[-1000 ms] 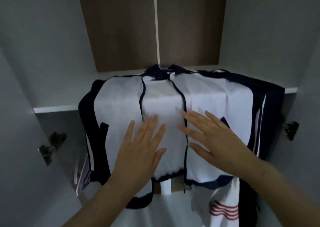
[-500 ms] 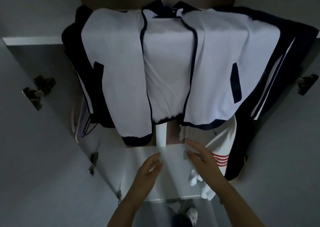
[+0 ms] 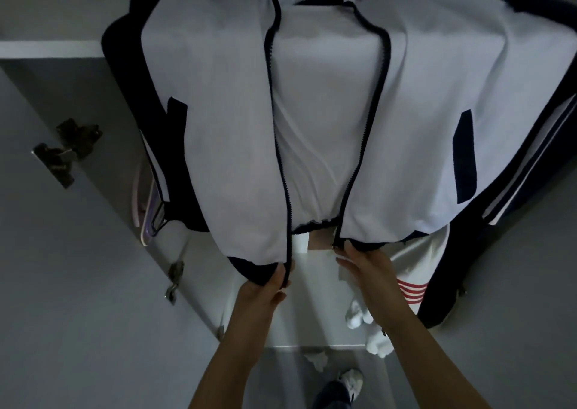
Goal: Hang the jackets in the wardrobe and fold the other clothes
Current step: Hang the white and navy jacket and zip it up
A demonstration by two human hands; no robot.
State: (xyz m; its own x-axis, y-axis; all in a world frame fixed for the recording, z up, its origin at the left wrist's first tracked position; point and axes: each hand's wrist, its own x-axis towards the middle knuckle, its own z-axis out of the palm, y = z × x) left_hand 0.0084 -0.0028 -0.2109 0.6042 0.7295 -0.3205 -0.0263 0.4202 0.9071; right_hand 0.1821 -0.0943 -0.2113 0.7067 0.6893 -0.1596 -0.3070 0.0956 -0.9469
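A white jacket [image 3: 218, 112] with dark navy trim and an unzipped front hangs inside the wardrobe [image 3: 46, 252], filling the upper view. My left hand [image 3: 265, 290] pinches the dark bottom hem of the jacket's left front panel beside the zipper. My right hand [image 3: 365, 268] reaches the bottom corner of the right front panel, its fingertips touching the hem; a firm grip cannot be made out. Behind the jacket hangs another white garment with red stripes [image 3: 412, 287].
Open wardrobe doors with metal hinges [image 3: 62, 152] stand to the left and right. A white shelf [image 3: 312, 315] lies below the jacket. White cloth items [image 3: 359, 315] sit at the shelf's right. My shoe [image 3: 349, 380] shows on the floor.
The view has tilted downward. Both hands dropped from the jacket's chest to its bottom hem; the left hand has taken hold of the left panel's hem.
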